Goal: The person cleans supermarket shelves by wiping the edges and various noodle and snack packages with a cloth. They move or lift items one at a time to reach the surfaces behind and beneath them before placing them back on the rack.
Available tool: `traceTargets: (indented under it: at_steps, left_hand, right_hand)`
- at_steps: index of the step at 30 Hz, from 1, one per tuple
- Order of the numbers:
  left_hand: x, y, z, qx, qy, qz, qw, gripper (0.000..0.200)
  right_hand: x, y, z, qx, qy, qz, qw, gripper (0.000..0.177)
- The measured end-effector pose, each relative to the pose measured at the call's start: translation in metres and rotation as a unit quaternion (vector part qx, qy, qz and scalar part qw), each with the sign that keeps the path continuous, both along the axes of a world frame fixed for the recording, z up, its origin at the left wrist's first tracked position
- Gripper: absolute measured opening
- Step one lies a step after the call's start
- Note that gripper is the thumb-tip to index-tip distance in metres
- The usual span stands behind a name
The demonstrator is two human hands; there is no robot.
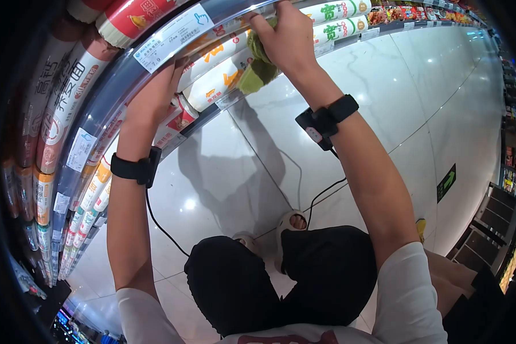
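At the shelf's upper middle, my right hand (284, 43) is closed on a green cloth (258, 73), which hangs down in front of white noodle packs (212, 89) with orange print. My left hand (157, 94) reaches in under the shelf edge, below a price label (175, 37); its fingers are hidden behind the rail. Close to my left wrist lies a red and white pack (178, 117) on the lower shelf. Both wrists wear black straps with small devices and cables.
Brown and white noodle packs (69, 103) fill the shelf on the left. Green-print packs (341, 20) lie at the upper right. Below are the tiled floor (407, 92) and my feet. Another person's leg (450, 275) shows at the lower right, near a dark rack (490, 221).
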State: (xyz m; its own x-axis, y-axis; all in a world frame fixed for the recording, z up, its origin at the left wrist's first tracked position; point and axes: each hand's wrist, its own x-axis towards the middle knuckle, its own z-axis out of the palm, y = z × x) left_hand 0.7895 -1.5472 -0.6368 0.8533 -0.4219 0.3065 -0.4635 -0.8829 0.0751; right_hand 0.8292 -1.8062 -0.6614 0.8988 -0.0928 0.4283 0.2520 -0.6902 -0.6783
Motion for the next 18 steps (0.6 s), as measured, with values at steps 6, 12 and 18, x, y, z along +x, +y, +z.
traceTargets:
  at_steps: [6, 12, 18]
  left_hand:
    - [0.001, -0.006, 0.029, 0.028, 0.088, 0.066, 0.994, 0.033]
    - [0.001, -0.003, 0.015, 0.024, 0.084, 0.040, 0.995, 0.041]
    - [-0.001, -0.013, 0.010, -0.099, 0.068, -0.022, 0.993, 0.041]
  right_hand:
    - [0.015, 0.016, -0.020, -0.096, -0.227, -0.033, 0.969, 0.013]
    - [-0.002, 0.011, -0.006, -0.150, -0.160, -0.019, 0.975, 0.013]
    - [-0.035, 0.016, 0.010, -0.036, -0.090, 0.004, 0.995, 0.018]
